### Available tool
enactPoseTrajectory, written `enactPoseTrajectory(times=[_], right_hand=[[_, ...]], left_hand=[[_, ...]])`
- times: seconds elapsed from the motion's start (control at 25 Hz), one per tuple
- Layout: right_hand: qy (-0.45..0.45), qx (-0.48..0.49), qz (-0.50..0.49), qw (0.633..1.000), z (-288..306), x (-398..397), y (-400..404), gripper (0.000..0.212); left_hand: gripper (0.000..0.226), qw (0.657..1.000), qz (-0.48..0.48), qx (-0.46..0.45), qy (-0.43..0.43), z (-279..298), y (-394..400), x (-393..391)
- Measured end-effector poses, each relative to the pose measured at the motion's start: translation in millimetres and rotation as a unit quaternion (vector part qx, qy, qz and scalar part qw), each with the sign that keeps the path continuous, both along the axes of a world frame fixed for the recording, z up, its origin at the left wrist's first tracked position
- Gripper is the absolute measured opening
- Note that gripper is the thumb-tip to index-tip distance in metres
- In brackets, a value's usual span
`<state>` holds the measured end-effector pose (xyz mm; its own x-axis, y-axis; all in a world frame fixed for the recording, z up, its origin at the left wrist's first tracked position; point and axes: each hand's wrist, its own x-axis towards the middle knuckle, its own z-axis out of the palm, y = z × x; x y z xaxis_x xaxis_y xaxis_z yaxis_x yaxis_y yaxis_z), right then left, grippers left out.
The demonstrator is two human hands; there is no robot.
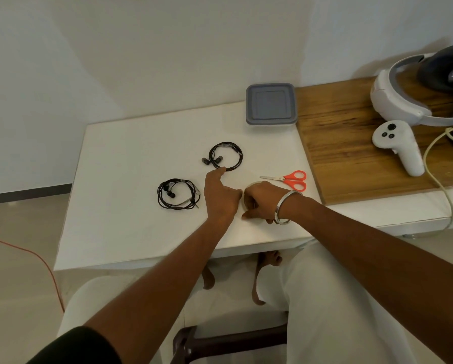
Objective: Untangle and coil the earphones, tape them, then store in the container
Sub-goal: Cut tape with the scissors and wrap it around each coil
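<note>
On the white desk (pixel 130 158) the left hand (pixel 221 198) is reaching its forefinger onto the nearer rim of the far coiled earphones (pixel 225 156), just ahead, while the right hand (pixel 263 203) is gripping the tape roll (pixel 254 183) beside it

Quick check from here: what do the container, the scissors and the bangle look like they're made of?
Container: likely plastic, matte grey lid with a moulded square recess. Scissors: bare shiny metal blades, glossy orange handles, probably plastic. Bangle on the right wrist: polished silvery metal, judging by its bright sheen.
</note>
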<state>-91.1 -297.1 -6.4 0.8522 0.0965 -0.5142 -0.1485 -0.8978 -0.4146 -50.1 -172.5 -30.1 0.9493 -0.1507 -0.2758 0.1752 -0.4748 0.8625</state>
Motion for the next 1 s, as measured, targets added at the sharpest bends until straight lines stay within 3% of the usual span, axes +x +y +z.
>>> enactPoseTrajectory(times=[0.28,0.44,0.6,0.8,1.0], right_hand=[[0.028,0.026,-0.007,0.999,9,-1,-3,0.028],[0.040,0.030,-0.017,0.999,14,1,-8,0.037],[-0.072,0.031,-0.073,0.994,19,11,-7,0.046],[-0.202,0.179,-0.283,0.920,22,30,-4,0.023],[-0.189,0.259,-0.332,0.887,26,40,0,0.017]], left_hand=[[0.095,0.999,0.009,0.035,-0.012,-5,-1,6],[0.078,1.000,0.005,0.001,-0.013,6,7,5],[0.061,0.993,0.039,-0.108,0.008,18,18,7],[0.054,0.976,-0.017,-0.207,0.068,29,32,14],[0.053,0.953,-0.056,-0.275,0.114,35,42,19]])
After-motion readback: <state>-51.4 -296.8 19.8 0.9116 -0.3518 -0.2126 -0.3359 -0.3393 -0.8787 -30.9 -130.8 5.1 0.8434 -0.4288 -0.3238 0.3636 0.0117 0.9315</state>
